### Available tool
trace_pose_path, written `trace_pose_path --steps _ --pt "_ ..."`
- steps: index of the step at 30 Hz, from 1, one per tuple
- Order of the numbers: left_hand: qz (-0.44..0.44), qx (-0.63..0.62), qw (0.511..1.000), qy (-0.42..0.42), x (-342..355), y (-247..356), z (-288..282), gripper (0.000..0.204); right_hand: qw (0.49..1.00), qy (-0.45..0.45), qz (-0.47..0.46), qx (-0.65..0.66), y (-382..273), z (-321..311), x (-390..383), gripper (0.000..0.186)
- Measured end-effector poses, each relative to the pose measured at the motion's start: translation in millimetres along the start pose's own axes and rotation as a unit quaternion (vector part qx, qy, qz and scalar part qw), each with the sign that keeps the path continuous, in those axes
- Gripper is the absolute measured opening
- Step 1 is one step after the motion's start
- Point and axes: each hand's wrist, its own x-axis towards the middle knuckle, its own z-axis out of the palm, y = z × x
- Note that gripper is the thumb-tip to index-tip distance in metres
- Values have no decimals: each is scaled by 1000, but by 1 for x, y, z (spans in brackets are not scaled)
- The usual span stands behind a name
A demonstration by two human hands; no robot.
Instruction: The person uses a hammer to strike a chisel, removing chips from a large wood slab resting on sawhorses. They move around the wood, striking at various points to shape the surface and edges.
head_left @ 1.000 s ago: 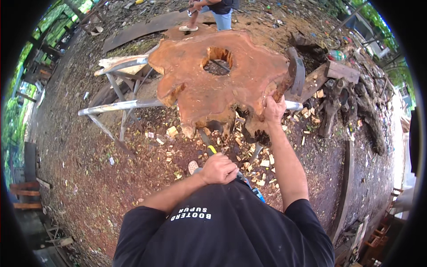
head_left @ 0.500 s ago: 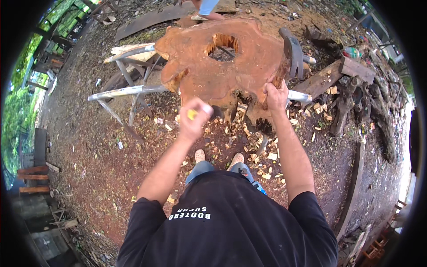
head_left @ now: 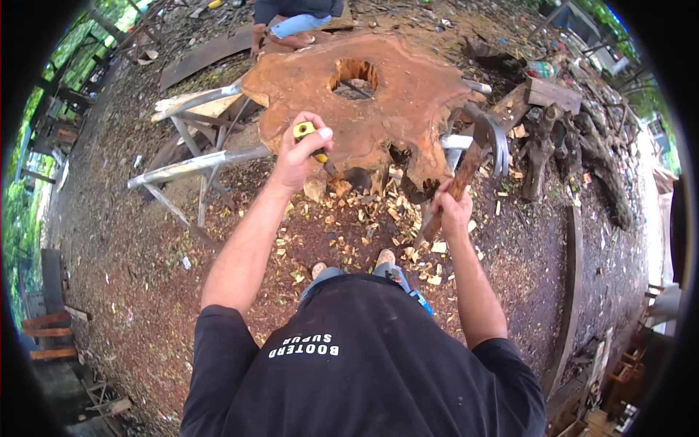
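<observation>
My left hand (head_left: 297, 162) is closed around the yellow and black handle of a chisel (head_left: 304, 130). The chisel slants down, its tip at the near edge of a thick reddish-brown wooden slab (head_left: 415, 87). The slab has a wavy outline, a hole near its far side and dark hollows along its near edge. In my right hand (head_left: 454, 210) is a claw hammer (head_left: 470, 167), gripped by its wooden handle. Its metal head is raised at the slab's right, apart from the chisel.
Metal trestles (head_left: 189, 167) hold the slab up. Pale wood chips (head_left: 437, 247) litter the ground. A person (head_left: 298, 22) crouches beyond the slab's far edge. Gnarled logs (head_left: 597, 175) and a squared timber block (head_left: 553, 96) lie at right. A long board (head_left: 571, 291) edges the right side.
My left hand has moved up and the chisel now points at the slab's near edge. My right hand has come down and nearer with the hammer. More of the crouching person shows.
</observation>
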Motion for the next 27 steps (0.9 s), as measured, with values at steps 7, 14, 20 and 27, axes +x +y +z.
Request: trace_pose_path --steps 7,14,20,27 --pt "-32 228 965 -127 4 -23 -5 40 995 83 49 0 28 -13 -105 12" --pt "45 329 923 -195 -7 -7 -8 48 989 138 56 12 19 13 -168 13" --pt "82 401 892 -192 -8 -12 -10 47 993 110 46 -4 -4 21 -173 17" --pt "111 418 892 -130 -19 -14 -4 43 999 -26 10 -18 -42 6 -153 34"
